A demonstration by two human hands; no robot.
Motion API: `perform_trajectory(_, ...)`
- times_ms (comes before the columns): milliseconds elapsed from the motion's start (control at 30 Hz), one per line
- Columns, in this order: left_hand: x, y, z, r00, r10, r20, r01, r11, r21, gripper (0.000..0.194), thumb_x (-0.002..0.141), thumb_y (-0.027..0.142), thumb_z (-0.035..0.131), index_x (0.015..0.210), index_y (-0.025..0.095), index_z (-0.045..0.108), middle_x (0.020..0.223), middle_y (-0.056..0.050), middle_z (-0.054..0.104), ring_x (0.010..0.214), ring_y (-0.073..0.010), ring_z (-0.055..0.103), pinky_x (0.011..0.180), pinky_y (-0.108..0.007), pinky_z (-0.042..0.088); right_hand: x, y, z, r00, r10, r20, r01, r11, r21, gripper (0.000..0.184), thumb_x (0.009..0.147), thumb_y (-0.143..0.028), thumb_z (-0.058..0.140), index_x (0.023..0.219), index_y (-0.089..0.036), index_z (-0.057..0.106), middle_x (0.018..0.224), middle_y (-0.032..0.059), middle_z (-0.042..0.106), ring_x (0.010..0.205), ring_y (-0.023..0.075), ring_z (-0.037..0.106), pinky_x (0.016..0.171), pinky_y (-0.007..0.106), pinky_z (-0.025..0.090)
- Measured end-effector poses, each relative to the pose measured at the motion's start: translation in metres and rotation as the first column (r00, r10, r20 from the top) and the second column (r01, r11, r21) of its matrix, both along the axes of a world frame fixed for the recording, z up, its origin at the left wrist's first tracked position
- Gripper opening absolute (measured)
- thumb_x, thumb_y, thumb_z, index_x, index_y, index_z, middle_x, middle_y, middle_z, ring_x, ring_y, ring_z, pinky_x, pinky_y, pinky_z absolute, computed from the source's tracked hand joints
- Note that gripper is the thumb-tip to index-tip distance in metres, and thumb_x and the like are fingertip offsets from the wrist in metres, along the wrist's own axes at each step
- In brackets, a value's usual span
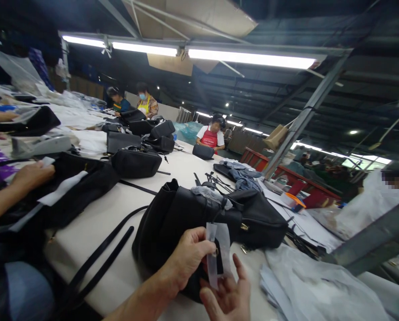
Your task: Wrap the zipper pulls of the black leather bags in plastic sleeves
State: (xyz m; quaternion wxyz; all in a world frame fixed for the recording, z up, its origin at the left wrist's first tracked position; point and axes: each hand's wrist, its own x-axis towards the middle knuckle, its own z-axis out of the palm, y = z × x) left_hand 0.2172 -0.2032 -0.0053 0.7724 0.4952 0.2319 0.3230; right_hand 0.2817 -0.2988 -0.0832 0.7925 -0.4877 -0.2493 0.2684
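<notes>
My left hand (186,258) pinches a small translucent plastic sleeve (217,252) with a dark strip inside it and a tiny metal fitting at the top. My right hand (228,292) is just below and to the right, palm up with its fingers apart, close to the sleeve's lower edge. Behind both hands, a black leather bag (199,218) lies on its side on a white work table (172,178). Its long black strap (100,263) trails across the table to the left. The bag's underside is hidden by my hands.
Several black bags (135,162) lie along the table. A co-worker's hand (32,176) rests on another black bag (75,189) at left. Papers and white plastic sheets (319,290) lie at right. Other workers sit beyond the table's far end.
</notes>
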Motion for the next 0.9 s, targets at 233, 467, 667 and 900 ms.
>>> perform_trajectory(233, 0.0, 0.0, -0.007, 1.0, -0.005, 0.019, 0.005, 1.0, 0.0, 0.007, 0.059, 0.021, 0.056, 0.065, 0.017, 0.055, 0.06, 0.001, 0.056, 0.051, -0.0104, 0.048, 0.049, -0.022, 0.037, 0.01, 0.011, 0.004, 0.998, -0.066, 0.024, 0.067, 0.997, -0.04, 0.094, 0.072, -0.04, 0.08, 0.147, -0.023, 0.025, 0.067, -0.0082, 0.068, 0.068, 0.0127, 0.069, 0.073, 0.022, 0.054)
perform_trajectory(467, 0.004, -0.002, -0.004, 0.997, -0.077, 0.003, 0.077, 0.997, 0.004, 0.017, 0.061, 0.022, 0.059, 0.072, 0.012, 0.067, 0.066, -0.003, 0.063, 0.062, -0.0134, 0.056, 0.062, -0.024, 0.044, 0.01, 0.01, -0.007, 0.985, -0.107, -0.136, 0.117, 0.991, 0.069, 0.073, 0.066, -0.034, 0.086, 0.128, -0.023, 0.048, 0.084, -0.0017, 0.075, 0.076, 0.0142, 0.073, 0.071, 0.02, 0.056)
perform_trajectory(667, 0.012, -0.008, 0.003, 0.999, -0.027, 0.025, 0.028, 1.0, -0.014, 0.018, 0.063, 0.02, 0.056, 0.075, 0.013, 0.068, 0.063, -0.002, 0.065, 0.057, -0.0109, 0.055, 0.052, -0.018, 0.039, -0.005, 0.01, -0.007, 0.923, -0.007, -0.385, 0.064, 0.989, 0.136, 0.044, 0.064, -0.045, 0.085, 0.095, -0.024, 0.062, 0.083, 0.0001, 0.077, 0.069, 0.0174, 0.074, 0.054, 0.022, 0.058)
perform_trajectory(900, 0.012, -0.015, -0.002, 1.0, -0.024, -0.006, 0.023, 0.995, -0.097, 0.014, 0.07, 0.025, 0.059, 0.079, 0.015, 0.063, 0.055, 0.003, 0.058, 0.033, -0.0046, 0.038, 0.033, -0.015, 0.025, -0.007, 0.015, 0.002, 0.926, -0.106, -0.362, 0.143, 0.986, 0.079, 0.053, 0.059, -0.037, 0.09, 0.104, -0.024, 0.065, 0.071, -0.0046, 0.075, 0.049, 0.0085, 0.066, 0.044, 0.014, 0.052)
